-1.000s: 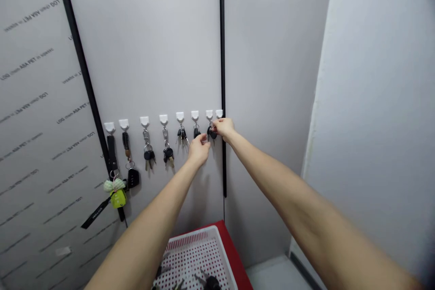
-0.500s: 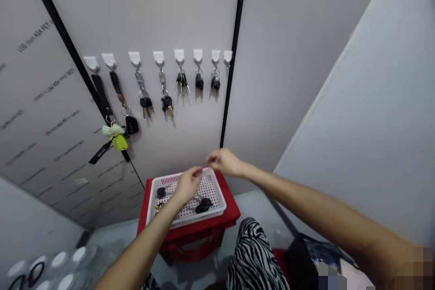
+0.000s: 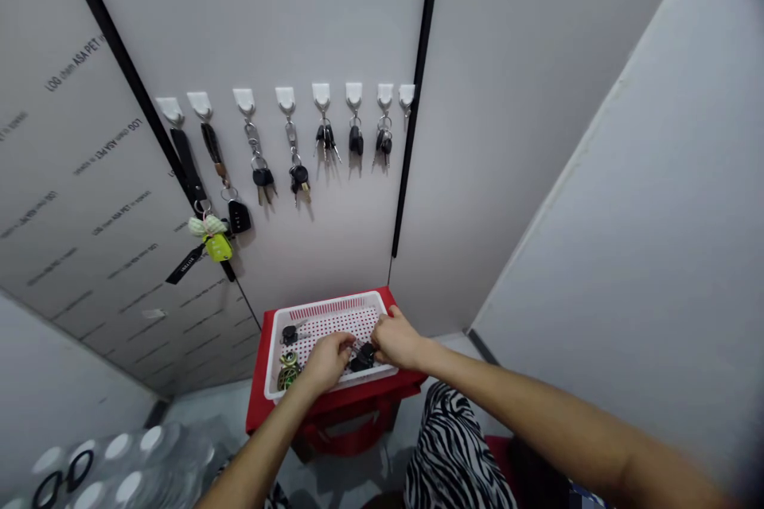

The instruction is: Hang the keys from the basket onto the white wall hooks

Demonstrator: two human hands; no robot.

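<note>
Both my hands are down in a white perforated basket on a red stool. My right hand has its fingers closed on a black key bunch lying in the basket. My left hand is curled beside it, fingertips touching the same bunch. A black key and a green-gold key charm also lie in the basket. On the grey wall above, a row of white hooks carries several key sets; the rightmost hook is bare.
A green plush keychain with a black strap hangs at the left of the row. Zebra-patterned fabric is below the stool at my legs. Round white lids lie at the bottom left. A black vertical strip divides the wall panels.
My hands left the hooks, dropped to the basket and closed around a black key bunch. The view tilted downward, so the hooks now sit higher in frame.
</note>
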